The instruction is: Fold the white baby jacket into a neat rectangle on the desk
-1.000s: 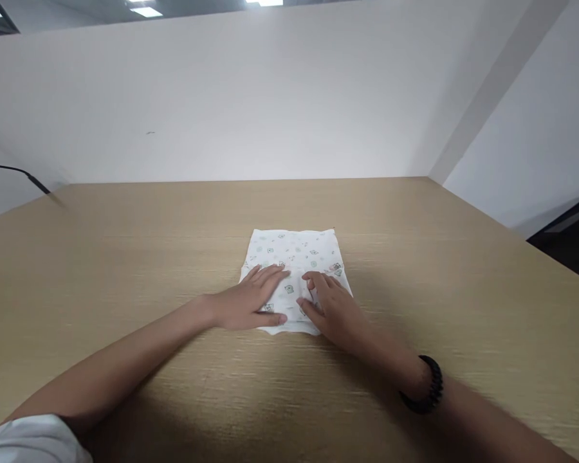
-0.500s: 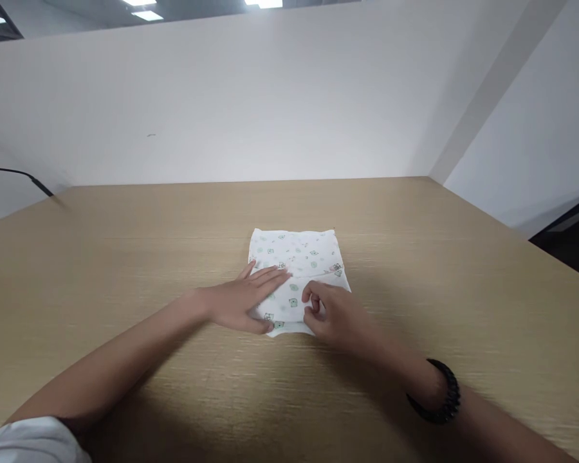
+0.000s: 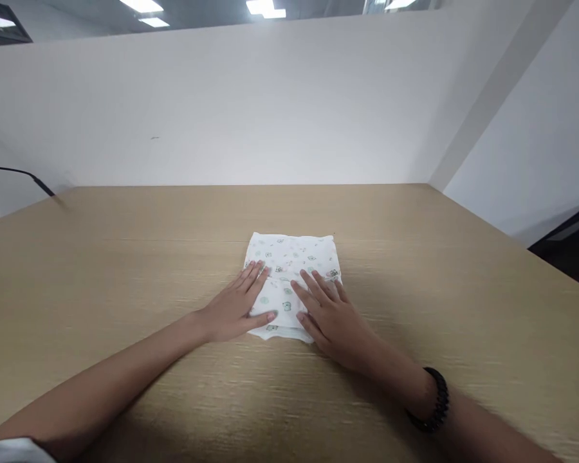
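Black band (image 3: 441, 400) on R wrist (image 3: 405, 373) – L hand (image 3: 229, 312) & R hand (image 3: 338, 325) lie flat, fingers spread, gripping nothing, on white cloth (image 3: 282, 296) w/ lil pics – cloth's mid. of brown table (image 3: 164, 257), white wall (image 3: 270, 109) behind

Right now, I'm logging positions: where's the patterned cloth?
In the head view, the patterned cloth lies centrally on the table, left hand on its left side, right hand on its right.

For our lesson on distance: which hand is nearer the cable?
Left. The left hand, on the cloth, is right of the cable; the right hand, also there, is farther right.
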A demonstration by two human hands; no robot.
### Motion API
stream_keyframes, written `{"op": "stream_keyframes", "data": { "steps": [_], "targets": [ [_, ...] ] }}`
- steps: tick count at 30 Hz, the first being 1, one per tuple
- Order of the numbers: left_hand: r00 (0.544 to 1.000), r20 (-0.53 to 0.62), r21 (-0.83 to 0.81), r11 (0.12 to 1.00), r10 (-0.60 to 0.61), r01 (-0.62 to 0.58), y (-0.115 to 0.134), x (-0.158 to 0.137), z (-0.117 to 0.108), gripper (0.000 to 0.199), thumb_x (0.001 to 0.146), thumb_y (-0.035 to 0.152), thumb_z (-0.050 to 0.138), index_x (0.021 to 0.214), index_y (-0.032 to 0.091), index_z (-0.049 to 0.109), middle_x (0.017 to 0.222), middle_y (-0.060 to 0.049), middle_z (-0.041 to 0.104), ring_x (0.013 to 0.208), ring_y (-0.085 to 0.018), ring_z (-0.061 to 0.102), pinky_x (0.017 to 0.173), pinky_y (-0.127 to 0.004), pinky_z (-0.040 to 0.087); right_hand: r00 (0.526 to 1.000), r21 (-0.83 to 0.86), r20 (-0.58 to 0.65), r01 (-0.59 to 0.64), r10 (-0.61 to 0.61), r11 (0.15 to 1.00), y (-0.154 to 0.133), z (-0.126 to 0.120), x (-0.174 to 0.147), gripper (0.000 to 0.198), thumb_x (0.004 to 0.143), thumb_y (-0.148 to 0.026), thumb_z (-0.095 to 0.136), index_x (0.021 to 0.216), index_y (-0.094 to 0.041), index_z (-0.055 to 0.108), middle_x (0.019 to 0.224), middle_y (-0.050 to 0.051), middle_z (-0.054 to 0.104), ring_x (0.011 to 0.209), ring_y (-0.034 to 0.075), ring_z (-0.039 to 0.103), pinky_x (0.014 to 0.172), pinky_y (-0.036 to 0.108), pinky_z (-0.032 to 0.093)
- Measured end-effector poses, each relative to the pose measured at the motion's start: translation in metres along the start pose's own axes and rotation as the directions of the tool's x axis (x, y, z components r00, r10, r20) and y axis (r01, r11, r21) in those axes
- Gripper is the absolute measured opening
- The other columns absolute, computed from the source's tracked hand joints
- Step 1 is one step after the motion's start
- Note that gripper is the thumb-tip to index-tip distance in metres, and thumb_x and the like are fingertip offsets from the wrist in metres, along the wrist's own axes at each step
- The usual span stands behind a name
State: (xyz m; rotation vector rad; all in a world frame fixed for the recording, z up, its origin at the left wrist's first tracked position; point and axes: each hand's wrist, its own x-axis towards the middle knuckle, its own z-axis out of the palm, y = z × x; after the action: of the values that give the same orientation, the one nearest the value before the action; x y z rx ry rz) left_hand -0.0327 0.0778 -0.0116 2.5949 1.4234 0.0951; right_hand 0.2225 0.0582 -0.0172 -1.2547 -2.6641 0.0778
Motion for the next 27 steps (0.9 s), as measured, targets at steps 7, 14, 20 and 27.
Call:
{"op": "stream_keyframes", "data": {
  "steps": [7,14,20,27],
  "targets": [
    [0.999,0.022,-0.048,0.998,-0.034,0.035,-0.008,0.001,-0.007,0.087,0.095,0.068,0.032,0.157,0.012,0.007,0.162,-0.021,0.004,0.150,-0.036,-0.001,0.118,-0.059,0.005,0.999,0.124,0.021,0.047,-0.049,0.991,0.010,-0.006,-0.003,0.057,0.102,-0.043,0.035,0.154,-0.019,0.028,0.158,0.016,0.031,0.147,0.034,0.023,0.113,0.066,0.024],
    [0.898,-0.030,-0.012,0.898,0.439,-0.440,-0.012,-0.011,-0.053,0.044,0.091,0.050,0.055,0.125,0.022,0.055,0.131,-0.013,0.058,0.120,-0.030,0.054,0.106,-0.046,0.039,0.977,0.396,0.123,0.112,-0.173,0.911,0.047,-0.059,-0.013,0.028,0.087,-0.038,0.065,0.110,-0.023,0.059,0.119,0.007,0.062,0.108,0.024,0.058,0.087,0.038,0.051],
    [0.837,-0.013,0.023,0.837,0.547,-0.546,-0.004,-0.009,-0.042,0.029,0.086,0.033,0.053,0.109,0.018,0.057,0.105,-0.012,0.064,0.096,-0.026,0.061,0.086,-0.039,0.053,0.956,0.366,0.216,0.112,-0.201,0.924,0.056,-0.058,-0.016,0.021,0.079,-0.030,0.073,0.094,-0.023,0.061,0.104,0.003,0.065,0.096,0.023,0.058,0.078,0.034,0.047],
    [0.756,-0.158,0.265,0.765,0.635,-0.587,-0.003,-0.014,-0.020,0.018,0.095,0.015,0.041,0.100,0.018,0.059,0.095,-0.010,0.070,0.094,-0.022,0.067,0.076,-0.032,0.056,0.971,0.116,0.130,0.186,-0.201,0.976,0.045,-0.044,-0.010,0.022,0.091,-0.012,0.044,0.074,-0.020,0.055,0.075,0.004,0.063,0.067,0.019,0.055,0.065,0.033,0.040]
  ]
}}
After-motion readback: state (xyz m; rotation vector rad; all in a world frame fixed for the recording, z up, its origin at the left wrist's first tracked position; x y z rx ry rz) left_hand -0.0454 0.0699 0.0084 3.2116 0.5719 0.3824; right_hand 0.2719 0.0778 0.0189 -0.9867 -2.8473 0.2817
